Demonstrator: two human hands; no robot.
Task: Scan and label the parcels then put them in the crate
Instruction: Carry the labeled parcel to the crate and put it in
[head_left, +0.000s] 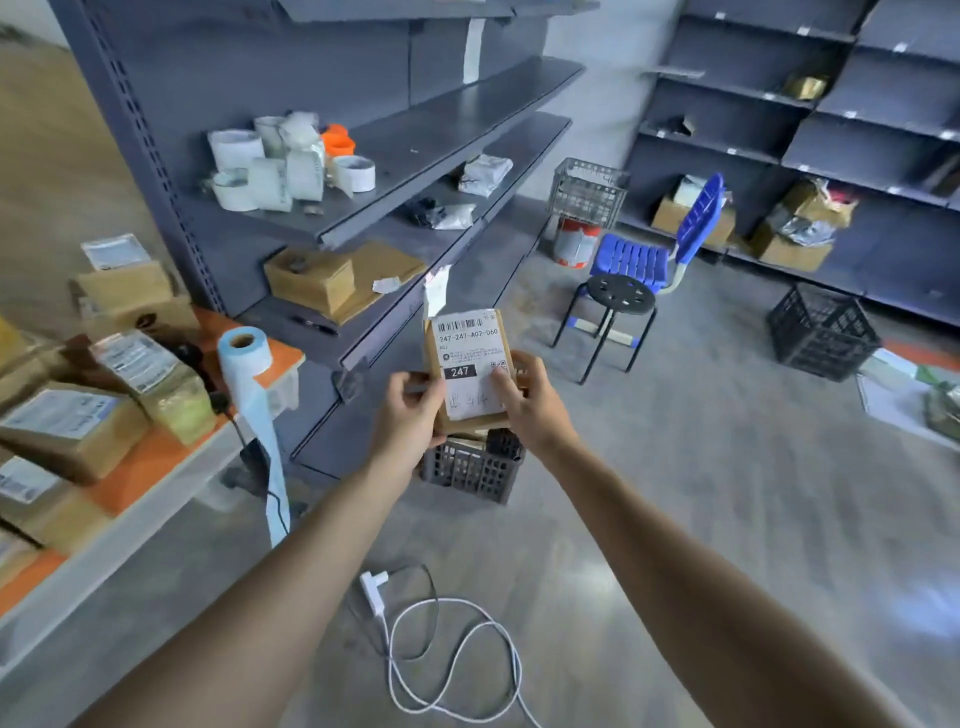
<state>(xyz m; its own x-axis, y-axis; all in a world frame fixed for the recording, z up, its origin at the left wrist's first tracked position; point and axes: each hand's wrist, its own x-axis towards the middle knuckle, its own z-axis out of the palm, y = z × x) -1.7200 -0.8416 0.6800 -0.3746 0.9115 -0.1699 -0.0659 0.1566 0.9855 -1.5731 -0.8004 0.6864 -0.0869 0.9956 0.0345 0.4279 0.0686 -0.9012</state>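
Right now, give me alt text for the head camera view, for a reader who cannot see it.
A left hand and a right hand hold a small cardboard parcel with a white shipping label marked 247 above a grey plastic crate on the floor. An orange-topped table stacked with more parcels stands at the left, beside grey shelving.
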